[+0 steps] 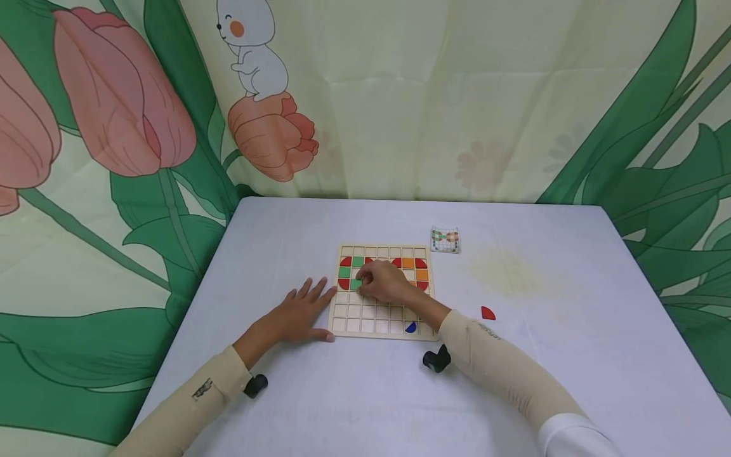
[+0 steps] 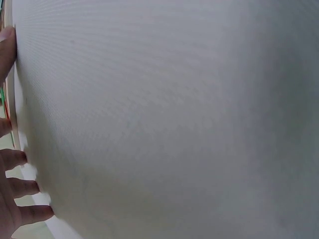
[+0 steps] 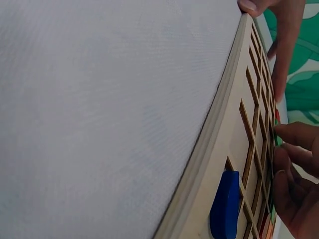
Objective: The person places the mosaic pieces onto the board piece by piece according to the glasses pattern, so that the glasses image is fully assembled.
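Observation:
A wooden grid board (image 1: 371, 327) lies on the table, its upper rows holding red quarter-round pieces (image 1: 344, 284), green squares (image 1: 358, 261) and orange squares (image 1: 408, 262). My left hand (image 1: 297, 314) rests spread on the cloth, with thumb and index finger against the board's left edge. Over the upper middle of the grid, my right hand (image 1: 384, 282) has its fingers curled down, pinching a small green tile (image 3: 278, 140) that they mostly hide. On the lower right of the board sits a blue rounded piece (image 3: 227, 204), tilted across the cells.
A small pattern card (image 1: 445, 240) lies beyond the board's upper right corner. One loose red quarter-round piece (image 1: 488, 313) is on the white tablecloth (image 1: 571, 355), right of the board. Behind the table hangs a printed curtain (image 1: 400, 127).

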`<act>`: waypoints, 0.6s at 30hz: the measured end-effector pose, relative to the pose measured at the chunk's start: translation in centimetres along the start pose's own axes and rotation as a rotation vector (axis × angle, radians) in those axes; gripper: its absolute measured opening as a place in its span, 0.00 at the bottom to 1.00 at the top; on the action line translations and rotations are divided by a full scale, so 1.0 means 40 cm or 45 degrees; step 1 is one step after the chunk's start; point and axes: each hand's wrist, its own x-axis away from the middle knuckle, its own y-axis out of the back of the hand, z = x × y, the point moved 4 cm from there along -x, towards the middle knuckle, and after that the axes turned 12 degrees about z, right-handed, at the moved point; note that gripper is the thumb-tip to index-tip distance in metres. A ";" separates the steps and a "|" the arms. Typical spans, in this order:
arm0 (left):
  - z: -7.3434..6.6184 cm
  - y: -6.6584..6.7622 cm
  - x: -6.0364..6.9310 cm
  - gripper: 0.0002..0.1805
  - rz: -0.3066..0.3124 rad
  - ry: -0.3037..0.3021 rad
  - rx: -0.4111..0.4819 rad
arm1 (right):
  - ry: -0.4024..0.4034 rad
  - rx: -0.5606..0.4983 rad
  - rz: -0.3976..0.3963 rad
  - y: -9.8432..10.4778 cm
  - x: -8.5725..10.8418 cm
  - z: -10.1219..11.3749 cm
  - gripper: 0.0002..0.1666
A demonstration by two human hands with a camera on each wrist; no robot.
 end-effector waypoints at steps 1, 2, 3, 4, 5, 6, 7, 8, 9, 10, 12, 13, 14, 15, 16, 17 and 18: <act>0.000 0.000 -0.001 0.59 -0.002 0.001 -0.001 | -0.001 0.010 0.001 0.000 0.000 0.001 0.15; 0.000 0.000 -0.001 0.59 -0.004 0.001 -0.003 | -0.001 0.020 0.002 0.000 -0.001 0.002 0.15; 0.000 0.001 0.000 0.59 -0.004 0.002 -0.002 | 0.001 0.026 0.003 -0.001 -0.001 0.003 0.15; 0.000 0.002 0.000 0.59 -0.006 0.000 -0.001 | 0.000 0.031 0.005 -0.001 -0.002 0.004 0.15; 0.000 0.002 0.000 0.59 -0.005 0.002 -0.003 | 0.002 0.041 0.004 -0.002 -0.003 0.004 0.15; 0.000 0.003 0.000 0.59 -0.003 0.004 -0.003 | 0.004 0.047 0.005 -0.002 -0.004 0.004 0.15; 0.000 0.003 0.001 0.59 -0.006 0.001 0.001 | 0.004 0.054 0.006 -0.002 -0.004 0.005 0.15; 0.000 0.003 0.001 0.59 -0.008 -0.001 0.004 | 0.008 0.063 0.005 -0.002 -0.005 0.006 0.15; 0.001 0.003 0.001 0.59 -0.006 0.000 0.003 | 0.012 0.068 0.004 -0.002 -0.005 0.006 0.14; 0.001 0.002 0.001 0.59 -0.007 0.000 0.000 | 0.015 0.074 0.004 -0.002 -0.005 0.007 0.14; 0.002 0.001 0.000 0.59 -0.008 -0.001 -0.003 | 0.020 0.085 0.004 -0.001 -0.006 0.008 0.14; 0.002 0.001 0.000 0.59 -0.011 -0.005 -0.003 | 0.021 0.094 0.003 -0.001 -0.006 0.009 0.14; 0.002 0.000 0.000 0.59 -0.009 -0.002 -0.009 | 0.021 0.098 0.003 -0.001 -0.007 0.009 0.14; 0.002 0.000 0.000 0.59 -0.008 -0.001 -0.013 | 0.019 0.099 0.004 -0.001 -0.007 0.009 0.14; 0.002 0.000 0.000 0.59 -0.010 -0.003 -0.012 | 0.017 0.103 0.005 -0.001 -0.007 0.009 0.14; 0.002 0.000 0.000 0.59 -0.015 -0.008 -0.009 | 0.015 0.105 0.005 0.000 -0.007 0.009 0.14; 0.002 0.000 0.000 0.59 -0.015 -0.009 -0.007 | 0.013 0.106 0.003 0.000 -0.007 0.009 0.14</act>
